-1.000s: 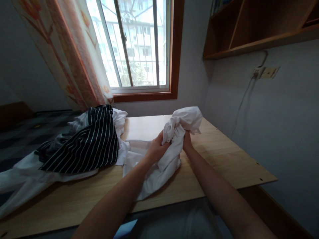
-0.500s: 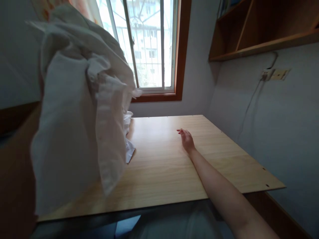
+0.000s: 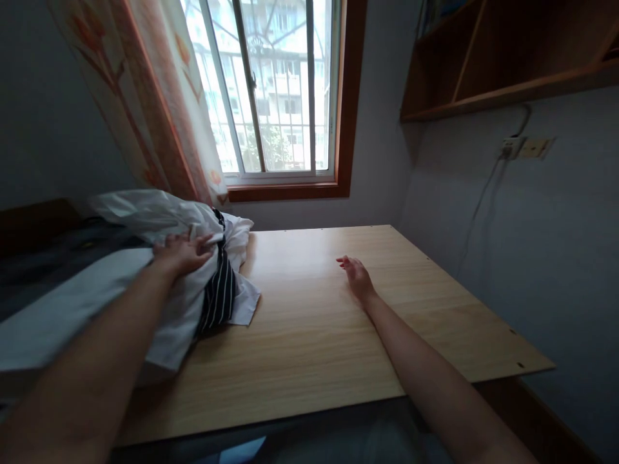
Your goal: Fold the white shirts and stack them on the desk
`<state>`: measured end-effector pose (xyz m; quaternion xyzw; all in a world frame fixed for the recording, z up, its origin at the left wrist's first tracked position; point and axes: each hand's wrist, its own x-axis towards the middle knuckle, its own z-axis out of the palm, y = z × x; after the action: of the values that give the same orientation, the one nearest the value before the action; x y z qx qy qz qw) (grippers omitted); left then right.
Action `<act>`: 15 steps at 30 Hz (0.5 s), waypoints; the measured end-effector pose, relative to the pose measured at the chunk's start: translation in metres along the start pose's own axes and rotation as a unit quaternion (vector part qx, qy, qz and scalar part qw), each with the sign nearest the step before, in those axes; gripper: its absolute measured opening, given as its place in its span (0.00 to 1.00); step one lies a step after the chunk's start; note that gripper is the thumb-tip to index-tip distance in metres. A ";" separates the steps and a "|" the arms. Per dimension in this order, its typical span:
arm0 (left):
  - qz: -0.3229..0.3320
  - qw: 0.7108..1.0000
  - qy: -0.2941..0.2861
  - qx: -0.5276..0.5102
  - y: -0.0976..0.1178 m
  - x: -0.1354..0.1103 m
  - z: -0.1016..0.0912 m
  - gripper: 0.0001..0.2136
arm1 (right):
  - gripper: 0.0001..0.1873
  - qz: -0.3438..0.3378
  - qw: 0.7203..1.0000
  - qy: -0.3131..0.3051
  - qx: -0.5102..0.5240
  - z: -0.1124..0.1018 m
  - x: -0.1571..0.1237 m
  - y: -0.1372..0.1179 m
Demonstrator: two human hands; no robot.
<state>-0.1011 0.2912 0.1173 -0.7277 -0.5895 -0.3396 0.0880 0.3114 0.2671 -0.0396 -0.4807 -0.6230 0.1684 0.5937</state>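
Observation:
My left hand (image 3: 181, 253) lies on top of a crumpled white garment (image 3: 140, 209) at the left, its fingers spread over the cloth. Under the white fabric, a black cloth with white stripes (image 3: 221, 287) sticks out on the right side of the pile. Another white cloth (image 3: 246, 303) shows beneath it, one corner flat on the board. My right hand (image 3: 358, 277) rests on the wooden tabletop (image 3: 300, 348), fingers loosely apart and holding nothing. The pile's lower layers are mostly hidden.
Behind the tabletop is a window (image 3: 285, 103) with a brown frame, and a flowered curtain (image 3: 140, 96) hangs left of it. A wooden shelf (image 3: 488, 96) juts from the right wall above a socket (image 3: 534, 147) with a cord. Dark fabric (image 3: 62, 258) lies far left.
The white garment, held up in front of the camera at the left, has come down onto the pile with my left hand. My right hand stays almost in place.

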 end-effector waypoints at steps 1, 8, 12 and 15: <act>-0.016 0.999 0.001 0.036 -0.005 -0.007 0.014 0.21 | 0.37 0.001 1.000 -0.002 0.001 0.000 0.000 0.001; 0.011 0.989 0.040 0.145 -0.018 -0.030 0.051 0.26 | 0.38 0.018 1.000 -0.012 0.013 0.003 0.000 0.005; 0.042 0.980 -0.007 0.194 -0.017 -0.010 0.027 0.19 | 0.39 0.033 0.999 -0.010 0.008 0.002 -0.001 0.001; 0.067 0.977 0.004 0.205 -0.018 0.001 0.014 0.15 | 0.38 0.019 1.000 -0.024 -0.005 0.002 -0.003 -0.003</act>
<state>-0.1118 0.3047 0.1021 -0.7307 -0.5960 -0.2078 0.2600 0.3084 0.2641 -0.0393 -0.4910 -0.6286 0.1886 0.5729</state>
